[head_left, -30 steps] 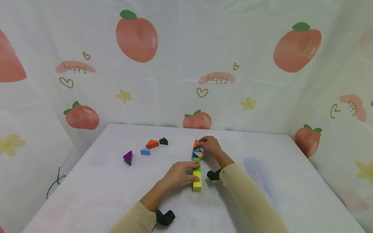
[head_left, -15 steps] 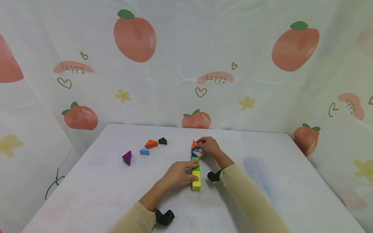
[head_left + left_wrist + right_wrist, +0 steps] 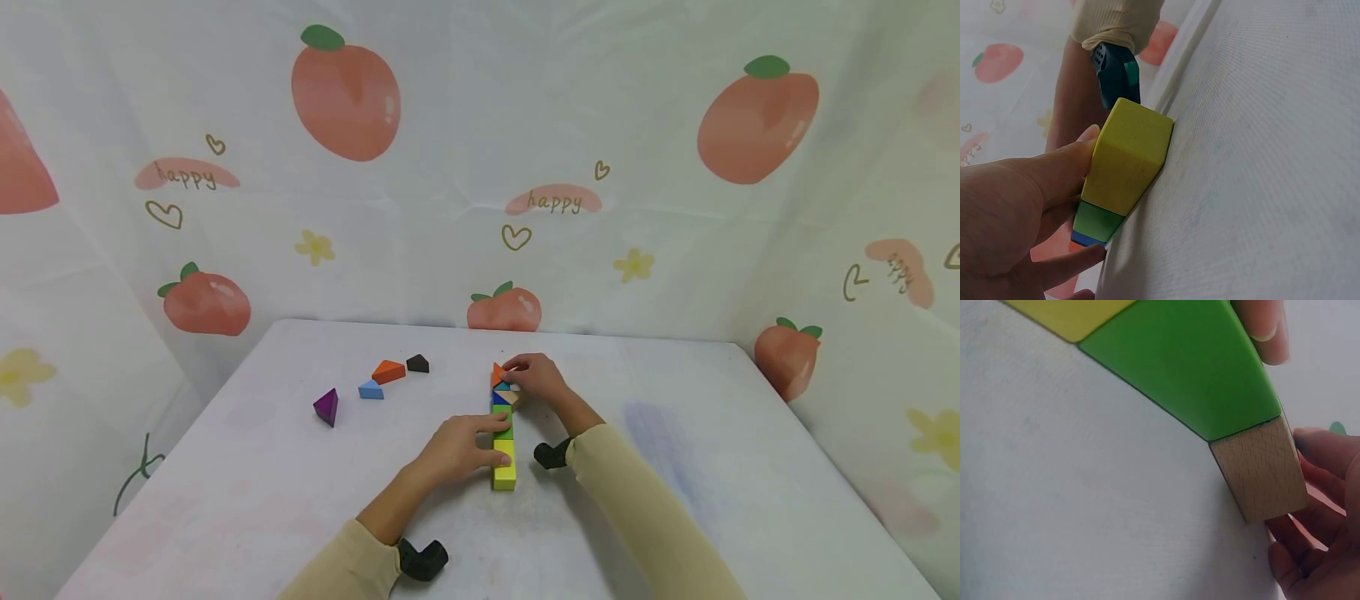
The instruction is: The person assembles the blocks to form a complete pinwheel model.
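Note:
A line of coloured toy blocks runs away from me on the white table. Nearest is a yellow block (image 3: 505,479), then a green block (image 3: 502,431), a blue triangle (image 3: 498,400) beside a plain wood piece (image 3: 512,397), a small teal piece (image 3: 504,387) and an orange triangular block (image 3: 497,377). My left hand (image 3: 453,450) rests on the line, thumb on the yellow block, a finger across the green. At the far end, my right hand (image 3: 537,377) pinches the orange triangular block, partly covering it. The right wrist view shows the wood piece (image 3: 1260,469) touching the green block.
On the left of the table (image 3: 247,492) lie a purple triangular block (image 3: 326,407), a light blue triangle (image 3: 371,390), another orange block (image 3: 388,372) and a black block (image 3: 417,363). A fruit-print cloth (image 3: 435,167) hangs behind the table.
The head view has shifted slightly. At the far end, my right hand and the orange triangular block have moved slightly left. My left hand stays on the yellow and green blocks.

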Available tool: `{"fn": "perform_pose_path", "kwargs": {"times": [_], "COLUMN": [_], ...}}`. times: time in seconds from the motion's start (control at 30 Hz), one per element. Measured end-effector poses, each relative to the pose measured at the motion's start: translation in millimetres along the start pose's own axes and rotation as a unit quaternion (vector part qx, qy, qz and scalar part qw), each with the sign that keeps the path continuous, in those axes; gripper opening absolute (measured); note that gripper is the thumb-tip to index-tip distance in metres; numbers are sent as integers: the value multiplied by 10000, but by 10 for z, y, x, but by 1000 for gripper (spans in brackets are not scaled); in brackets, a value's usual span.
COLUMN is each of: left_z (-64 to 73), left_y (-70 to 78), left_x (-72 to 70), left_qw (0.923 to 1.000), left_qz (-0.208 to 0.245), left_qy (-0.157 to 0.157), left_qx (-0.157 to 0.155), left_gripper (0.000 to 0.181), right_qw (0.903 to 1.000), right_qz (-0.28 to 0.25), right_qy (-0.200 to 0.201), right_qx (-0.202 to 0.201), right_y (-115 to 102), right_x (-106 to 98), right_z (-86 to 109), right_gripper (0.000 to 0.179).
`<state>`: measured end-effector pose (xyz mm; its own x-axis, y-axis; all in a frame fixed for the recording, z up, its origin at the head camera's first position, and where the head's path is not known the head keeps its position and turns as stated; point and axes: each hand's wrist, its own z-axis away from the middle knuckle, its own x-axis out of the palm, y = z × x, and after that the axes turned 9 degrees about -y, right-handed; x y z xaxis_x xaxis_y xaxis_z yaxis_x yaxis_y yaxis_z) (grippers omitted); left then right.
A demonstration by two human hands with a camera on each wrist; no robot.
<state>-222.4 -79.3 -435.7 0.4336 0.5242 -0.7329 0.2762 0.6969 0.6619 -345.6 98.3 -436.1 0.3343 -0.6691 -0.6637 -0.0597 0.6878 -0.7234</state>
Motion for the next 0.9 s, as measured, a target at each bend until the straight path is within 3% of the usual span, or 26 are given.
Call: {"fn": "perform_pose_path", "kwargs": {"times": [0.9], "left_z": [-7], "left_y": [-7], "left_x": [6], "left_qw": [10000], "left_qz": [51], "left_qy": [-7], "left_qx": [16], "left_gripper": [58], "right_qw": [9998], "right_qz": [-113], "right_qy": [-71], "right_qx": [-179], "right_y": [-1], "right_x": [0], "right_z": [32], "right_gripper": [22]}}
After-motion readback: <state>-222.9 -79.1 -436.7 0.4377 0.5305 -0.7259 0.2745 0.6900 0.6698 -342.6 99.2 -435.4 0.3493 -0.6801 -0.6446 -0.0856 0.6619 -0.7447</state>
